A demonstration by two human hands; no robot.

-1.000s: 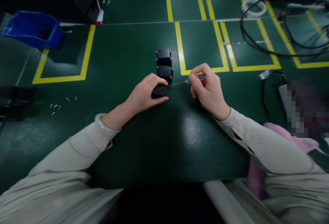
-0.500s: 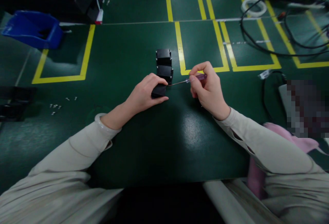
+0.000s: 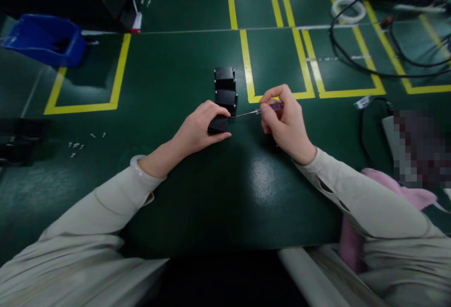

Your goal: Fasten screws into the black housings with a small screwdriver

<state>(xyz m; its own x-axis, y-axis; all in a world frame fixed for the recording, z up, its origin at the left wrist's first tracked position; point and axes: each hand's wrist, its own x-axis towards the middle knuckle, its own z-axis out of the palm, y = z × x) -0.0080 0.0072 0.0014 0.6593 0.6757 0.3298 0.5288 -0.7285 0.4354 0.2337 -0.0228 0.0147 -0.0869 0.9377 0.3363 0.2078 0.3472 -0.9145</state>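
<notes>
A: What surface is shown in the head view?

B: A dark green bench mat [image 3: 176, 72] is shown, marked out with yellow tape rectangles [image 3: 84, 105]. At the far left a blue bin [image 3: 42, 39] is seen, and a few small screws [image 3: 75, 146] are scattered near the left edge. At the far right black cables [image 3: 355, 65] and a white tape roll [image 3: 348, 10] are laid out.

A: How is the left hand engaged?

B: The left hand [image 3: 199, 130] is closed around a small black box [image 3: 217, 124], which is pressed down onto the mat near its centre. The thumb is laid along the near side of the box and the fingers are curled over its top.

A: And the right hand?

B: The right hand [image 3: 285, 123] is pinched shut on a screwdriver [image 3: 257, 111] with a purple translucent handle. The thin shaft is held almost level and is pointed leftward, with its tip brought against the right face of the held box.

A: What stands beside the held box?

B: Two more black boxes [image 3: 224, 88] are lined up just beyond it, one behind the other, the nearer touching or almost touching it. Pale sleeves [image 3: 116, 203] are worn on both arms.
</notes>
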